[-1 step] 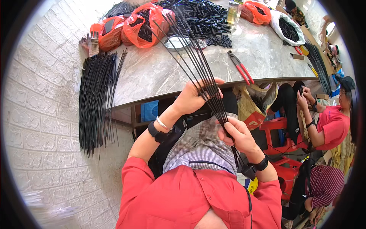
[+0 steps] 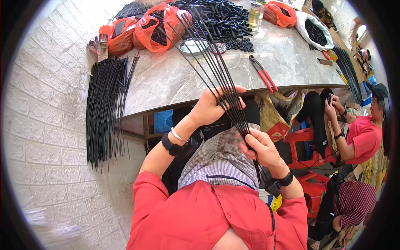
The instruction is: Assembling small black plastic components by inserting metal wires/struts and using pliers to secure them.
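A fanned bundle of long, thin black rods (image 2: 238, 118) slants across my lap, its far ends spread above the tabletop. My right hand (image 2: 263, 146) is closed round the near part of the bundle, thumb on top. Further up, my left hand (image 2: 207, 107) wraps round the same rods, with some fingers partly hidden behind them. Red-handled pliers (image 2: 264, 74) lie on the marble-patterned table (image 2: 166, 85), just beyond my hands. A large pile of similar black rods (image 2: 106, 110) hangs over the table's left edge.
Orange bags (image 2: 160, 27), a heap of short black tubular pieces (image 2: 212, 18), a round tin (image 2: 193, 47) and a glass jar (image 2: 254, 14) occupy the table's far side. Under its edge stands an open sack (image 2: 283, 112). Red stools (image 2: 298, 143) and seated co-workers (image 2: 362, 137) are at right.
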`<state>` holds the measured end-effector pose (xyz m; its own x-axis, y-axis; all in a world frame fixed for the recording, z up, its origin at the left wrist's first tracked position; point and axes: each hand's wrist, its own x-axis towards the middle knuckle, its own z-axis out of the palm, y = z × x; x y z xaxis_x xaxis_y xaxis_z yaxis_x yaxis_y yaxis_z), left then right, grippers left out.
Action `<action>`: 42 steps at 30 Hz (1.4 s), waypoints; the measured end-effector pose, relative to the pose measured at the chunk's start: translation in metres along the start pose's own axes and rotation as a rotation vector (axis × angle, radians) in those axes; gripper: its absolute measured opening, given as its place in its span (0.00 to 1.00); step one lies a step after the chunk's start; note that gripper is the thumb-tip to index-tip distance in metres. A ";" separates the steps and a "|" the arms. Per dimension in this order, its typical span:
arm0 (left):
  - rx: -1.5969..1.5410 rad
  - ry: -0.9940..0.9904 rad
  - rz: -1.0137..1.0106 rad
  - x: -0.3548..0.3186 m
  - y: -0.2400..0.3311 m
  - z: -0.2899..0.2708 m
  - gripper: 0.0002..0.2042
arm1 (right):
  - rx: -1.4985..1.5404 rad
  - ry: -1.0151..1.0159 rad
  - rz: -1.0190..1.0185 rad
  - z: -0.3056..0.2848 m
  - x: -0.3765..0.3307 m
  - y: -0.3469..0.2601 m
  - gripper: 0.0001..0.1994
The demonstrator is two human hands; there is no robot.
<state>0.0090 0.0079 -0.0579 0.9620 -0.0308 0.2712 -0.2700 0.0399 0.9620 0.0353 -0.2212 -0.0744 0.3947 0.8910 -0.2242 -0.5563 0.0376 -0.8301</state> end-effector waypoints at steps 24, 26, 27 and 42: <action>0.677 -0.099 0.135 0.018 -0.022 -0.050 0.08 | 0.042 -0.167 -0.043 0.005 0.031 -0.059 0.06; 0.738 0.102 0.213 0.038 -0.007 -0.098 0.11 | -0.116 -0.204 -0.099 0.010 0.047 -0.064 0.06; 0.924 0.202 0.334 0.046 0.001 -0.113 0.12 | -0.269 -0.215 -0.139 0.011 0.062 -0.067 0.05; 1.151 -0.335 0.094 0.011 -0.036 -0.153 0.41 | -0.317 -0.043 -0.071 -0.056 0.172 0.062 0.06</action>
<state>0.0351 0.1590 -0.0944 0.9244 -0.3402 0.1723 -0.3804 -0.8542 0.3545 0.1102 -0.0910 -0.1930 0.3897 0.9096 -0.1442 -0.2709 -0.0365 -0.9619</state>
